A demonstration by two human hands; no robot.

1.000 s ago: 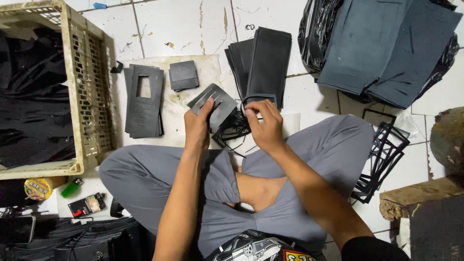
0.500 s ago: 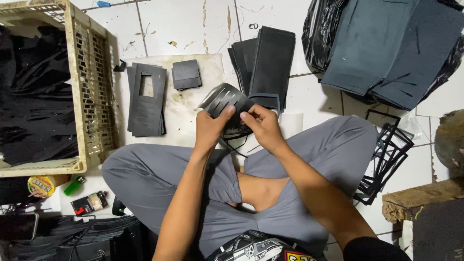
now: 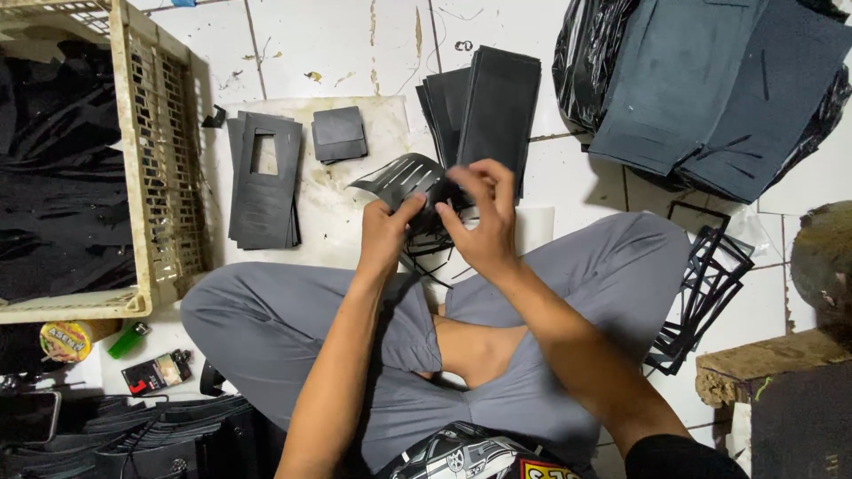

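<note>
A view from above shows a person sitting cross-legged on a white tiled floor, both bare hands raised over the lap and meeting on one dark slotted sheet (image 3: 404,177), a thin black cut piece with parallel slits. The left hand (image 3: 386,232) pinches the sheet's near edge from below, thumb on top, fingers closed on it. The right hand (image 3: 484,222) is curled over the sheet's right end, fingertips bent down onto it, so both hands grip the same piece. The sheet's long axis runs from the right hand up and away to the left, its free end curving out past the left hand toward the far side; the bulk of it lies nearer the left hand, while the right hand covers the end where thin black strips (image 3: 426,253) hang down between the wrists. Just beyond the hands stands a stack of dark rectangular panels (image 3: 493,106). To the left, on a pale board (image 3: 355,213), lie a pile of black pieces with a window cut-out (image 3: 264,182) and a small square stack (image 3: 338,135). A beige plastic crate (image 3: 160,177) sits far left, and black frame offcuts (image 3: 701,284) lie beside the right knee.
</note>
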